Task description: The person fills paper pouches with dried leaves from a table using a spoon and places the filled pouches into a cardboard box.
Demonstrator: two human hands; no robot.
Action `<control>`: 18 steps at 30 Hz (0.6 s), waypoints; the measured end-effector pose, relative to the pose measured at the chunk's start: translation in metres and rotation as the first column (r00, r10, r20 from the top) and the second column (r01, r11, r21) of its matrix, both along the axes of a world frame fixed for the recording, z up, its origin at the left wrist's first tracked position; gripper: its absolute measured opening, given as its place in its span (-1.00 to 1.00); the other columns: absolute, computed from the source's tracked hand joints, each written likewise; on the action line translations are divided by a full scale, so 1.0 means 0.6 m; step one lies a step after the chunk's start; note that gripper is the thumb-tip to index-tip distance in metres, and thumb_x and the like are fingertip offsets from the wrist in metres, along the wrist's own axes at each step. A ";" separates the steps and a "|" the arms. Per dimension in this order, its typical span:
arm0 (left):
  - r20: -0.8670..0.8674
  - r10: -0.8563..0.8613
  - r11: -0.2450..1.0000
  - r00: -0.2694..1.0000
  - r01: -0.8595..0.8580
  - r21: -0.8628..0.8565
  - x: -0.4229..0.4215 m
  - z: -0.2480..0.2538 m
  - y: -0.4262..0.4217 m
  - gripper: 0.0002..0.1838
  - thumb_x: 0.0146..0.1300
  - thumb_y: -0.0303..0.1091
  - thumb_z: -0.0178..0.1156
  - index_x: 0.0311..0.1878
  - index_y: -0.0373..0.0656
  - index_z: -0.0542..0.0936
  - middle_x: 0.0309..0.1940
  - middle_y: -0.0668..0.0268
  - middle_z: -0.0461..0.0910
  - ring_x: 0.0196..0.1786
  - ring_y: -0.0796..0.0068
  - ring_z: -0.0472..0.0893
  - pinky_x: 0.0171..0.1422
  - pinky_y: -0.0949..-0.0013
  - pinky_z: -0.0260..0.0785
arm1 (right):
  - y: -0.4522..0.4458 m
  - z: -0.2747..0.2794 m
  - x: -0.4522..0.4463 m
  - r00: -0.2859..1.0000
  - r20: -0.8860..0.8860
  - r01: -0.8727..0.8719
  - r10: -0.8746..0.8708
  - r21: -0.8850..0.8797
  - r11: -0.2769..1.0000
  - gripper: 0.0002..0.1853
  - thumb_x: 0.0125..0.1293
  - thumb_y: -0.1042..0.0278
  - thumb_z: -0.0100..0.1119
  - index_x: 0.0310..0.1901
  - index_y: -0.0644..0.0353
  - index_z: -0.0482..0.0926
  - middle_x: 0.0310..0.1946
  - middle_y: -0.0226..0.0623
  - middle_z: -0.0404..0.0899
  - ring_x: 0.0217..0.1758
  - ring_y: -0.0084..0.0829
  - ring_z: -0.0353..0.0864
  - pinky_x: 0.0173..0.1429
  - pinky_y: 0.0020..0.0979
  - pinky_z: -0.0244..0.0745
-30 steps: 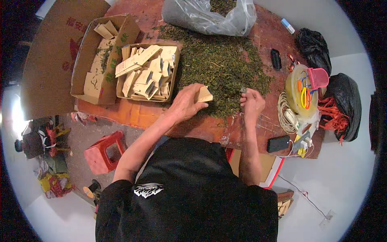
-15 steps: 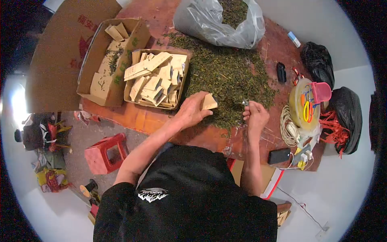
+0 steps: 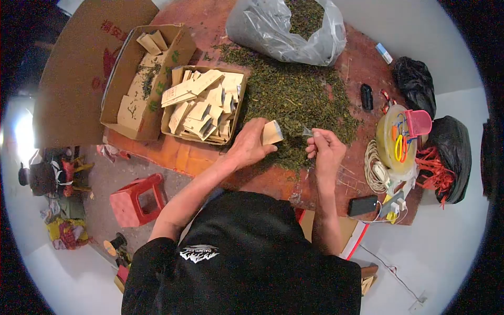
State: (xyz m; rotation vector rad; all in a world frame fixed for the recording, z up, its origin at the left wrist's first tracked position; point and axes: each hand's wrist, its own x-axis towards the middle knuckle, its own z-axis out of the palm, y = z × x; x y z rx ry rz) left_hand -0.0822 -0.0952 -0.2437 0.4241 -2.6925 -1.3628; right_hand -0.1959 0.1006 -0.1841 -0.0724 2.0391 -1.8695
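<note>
My left hand (image 3: pixel 249 145) is wrapped round a small tan paper packet (image 3: pixel 272 132) above the near left edge of the dried leaves. A little to the right, my right hand (image 3: pixel 325 149) pinches a small clear piece (image 3: pixel 307 132), thin and partly see-through, held towards the packet but apart from it. Under and beyond both hands the dark green dried leaves (image 3: pixel 299 97) lie spread on the red table (image 3: pixel 210 165). A shallow box (image 3: pixel 240 111) heaped with tan packets (image 3: pixel 202 102) stands left of my left hand.
A larger cardboard box (image 3: pixel 176 58) is at the left. Behind the leaves sits a clear plastic bag (image 3: pixel 262 29) of leaves. At the right are a yellowish tub (image 3: pixel 385 139) with scissors, a coiled cord (image 3: pixel 374 170), a phone (image 3: pixel 362 206) and black bags (image 3: pixel 451 152). A red stool (image 3: pixel 128 205) stands on the floor.
The view has shifted, so the table things sit lower in the picture. My right hand has moved slightly left with the clear piece, closer to the packet. My left hand keeps hold of the packet.
</note>
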 end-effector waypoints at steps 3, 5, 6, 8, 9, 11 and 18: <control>0.016 0.010 1.000 1.000 -0.009 -0.015 0.002 0.000 0.001 -0.26 0.05 -0.21 0.57 0.24 -0.28 0.44 0.01 -0.04 0.54 0.15 -0.13 0.55 0.29 0.00 0.42 | -0.002 0.003 0.002 1.000 -0.001 -0.012 0.012 0.004 1.000 -0.80 0.50 0.42 0.23 -0.02 0.39 0.72 -0.40 -0.23 0.71 -0.51 -0.58 0.61 -0.49 -0.54 0.48; -0.008 0.014 0.999 1.000 -0.014 -0.028 0.003 -0.004 0.004 -0.27 0.05 -0.22 0.57 0.24 -0.27 0.44 0.02 -0.04 0.53 0.15 -0.13 0.55 0.29 -0.01 0.42 | 0.002 -0.002 0.000 0.999 -0.017 -0.033 0.033 -0.009 0.999 -0.79 0.51 0.35 0.25 -0.03 0.33 0.73 -0.40 -0.23 0.73 -0.50 -0.59 0.63 -0.47 -0.55 0.49; -0.005 0.011 1.000 1.000 -0.011 -0.013 0.002 -0.002 0.003 -0.30 0.06 -0.25 0.53 0.23 -0.30 0.44 0.02 -0.06 0.52 0.15 -0.15 0.53 0.29 -0.02 0.41 | -0.001 -0.001 0.001 0.999 -0.016 -0.036 0.036 -0.004 0.999 -0.79 0.51 0.35 0.25 -0.03 0.33 0.73 -0.40 -0.23 0.73 -0.50 -0.60 0.63 -0.47 -0.55 0.49; -0.001 0.008 1.000 1.000 -0.008 0.013 0.001 0.005 0.004 -0.35 0.09 -0.30 0.46 0.21 -0.34 0.43 0.02 -0.10 0.51 0.17 -0.17 0.51 0.31 -0.05 0.38 | -0.005 0.005 0.004 0.999 -0.015 -0.044 0.044 0.003 0.999 -0.80 0.51 0.36 0.25 -0.04 0.32 0.73 -0.40 -0.24 0.73 -0.50 -0.60 0.63 -0.47 -0.55 0.49; -0.006 0.008 1.000 1.000 -0.008 0.005 0.002 0.002 0.004 -0.35 0.09 -0.30 0.45 0.21 -0.34 0.42 0.02 -0.10 0.51 0.17 -0.17 0.50 0.31 -0.05 0.37 | -0.007 0.008 0.007 0.999 -0.013 -0.051 0.051 0.007 0.999 -0.80 0.51 0.37 0.24 -0.04 0.32 0.73 -0.39 -0.24 0.73 -0.50 -0.60 0.63 -0.47 -0.55 0.49; -0.019 0.006 1.000 1.000 -0.006 -0.010 0.001 -0.005 0.004 -0.35 0.10 -0.31 0.45 0.21 -0.34 0.42 0.02 -0.11 0.50 0.17 -0.18 0.50 0.31 -0.06 0.37 | -0.012 0.014 0.012 0.998 -0.011 -0.064 0.064 0.017 0.998 -0.80 0.51 0.38 0.24 -0.04 0.33 0.73 -0.39 -0.24 0.73 -0.50 -0.61 0.63 -0.47 -0.55 0.49; -0.032 0.029 0.998 0.999 -0.031 -0.050 0.006 -0.012 0.008 -0.24 0.06 -0.27 0.52 0.30 -0.29 0.41 0.07 -0.09 0.52 0.21 -0.17 0.52 0.36 -0.02 0.39 | -0.023 0.017 0.022 0.993 -0.042 -0.110 0.114 0.085 0.990 -0.80 0.51 0.40 0.23 -0.02 0.34 0.73 -0.39 -0.28 0.73 -0.49 -0.61 0.63 -0.46 -0.55 0.49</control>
